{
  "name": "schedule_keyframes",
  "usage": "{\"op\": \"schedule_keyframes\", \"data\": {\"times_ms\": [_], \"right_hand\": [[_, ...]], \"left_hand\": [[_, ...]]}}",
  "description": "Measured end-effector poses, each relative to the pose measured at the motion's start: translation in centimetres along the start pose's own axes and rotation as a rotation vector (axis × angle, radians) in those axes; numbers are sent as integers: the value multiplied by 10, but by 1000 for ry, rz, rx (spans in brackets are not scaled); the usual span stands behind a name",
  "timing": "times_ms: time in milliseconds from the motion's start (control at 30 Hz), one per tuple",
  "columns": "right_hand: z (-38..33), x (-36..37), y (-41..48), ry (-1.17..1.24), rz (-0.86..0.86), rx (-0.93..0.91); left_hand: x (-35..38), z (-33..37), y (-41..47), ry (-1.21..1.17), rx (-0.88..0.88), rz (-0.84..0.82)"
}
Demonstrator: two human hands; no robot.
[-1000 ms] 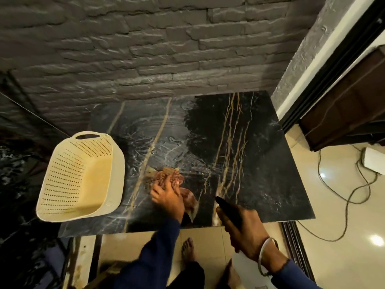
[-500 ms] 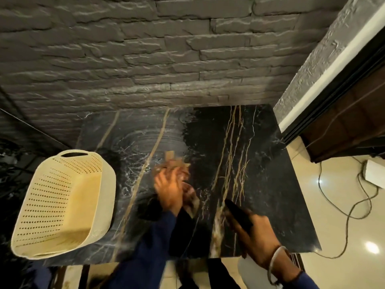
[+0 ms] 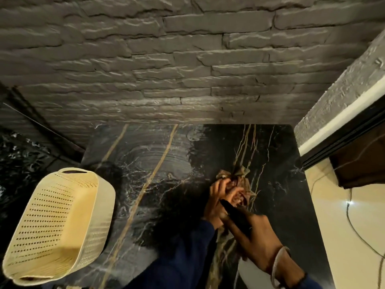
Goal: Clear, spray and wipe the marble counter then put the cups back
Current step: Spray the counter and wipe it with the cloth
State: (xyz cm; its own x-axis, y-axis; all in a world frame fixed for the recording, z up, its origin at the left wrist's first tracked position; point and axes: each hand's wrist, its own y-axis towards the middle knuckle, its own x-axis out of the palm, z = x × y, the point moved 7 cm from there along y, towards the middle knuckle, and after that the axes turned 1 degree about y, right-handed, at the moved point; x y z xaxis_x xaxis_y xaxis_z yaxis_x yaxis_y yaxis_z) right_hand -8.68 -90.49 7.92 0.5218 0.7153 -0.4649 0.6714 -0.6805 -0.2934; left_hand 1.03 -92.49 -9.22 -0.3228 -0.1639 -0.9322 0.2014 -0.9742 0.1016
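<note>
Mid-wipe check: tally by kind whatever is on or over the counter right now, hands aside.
Basket: 1
Cloth: 1, gripped by the left hand
Black object: 1, held in the right hand; too dark to identify
Total: 3

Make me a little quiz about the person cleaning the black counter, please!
1. True or false: the cream basket sits at the right side of the counter.
2. Which hand holds the cloth? A) left hand B) right hand, which grips a dark object
3. Fill in: the right wrist wears a ___.
Key: 1 false, it is at the left side; 2 A; 3 bangle.
</note>
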Motion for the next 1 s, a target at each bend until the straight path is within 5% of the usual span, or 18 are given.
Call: {"op": "schedule_keyframes", "data": {"times_ms": [300, 500, 633, 867, 1000], "right_hand": [[-4, 17, 25, 66, -58, 26], [-9, 39, 31, -2, -57, 31], [-6, 49, 36, -51, -95, 43], [-22, 42, 54, -20, -34, 47], [-37, 33, 78, -34, -30, 27]], "left_hand": [[-70, -206, -27, 101, -570, 162], [-80, -230, -35, 96, -736, 198], [-62, -200, -29, 6, -652, 175], [-25, -87, 26, -120, -103, -135], [-37, -127, 60, -67, -143, -73]]}}
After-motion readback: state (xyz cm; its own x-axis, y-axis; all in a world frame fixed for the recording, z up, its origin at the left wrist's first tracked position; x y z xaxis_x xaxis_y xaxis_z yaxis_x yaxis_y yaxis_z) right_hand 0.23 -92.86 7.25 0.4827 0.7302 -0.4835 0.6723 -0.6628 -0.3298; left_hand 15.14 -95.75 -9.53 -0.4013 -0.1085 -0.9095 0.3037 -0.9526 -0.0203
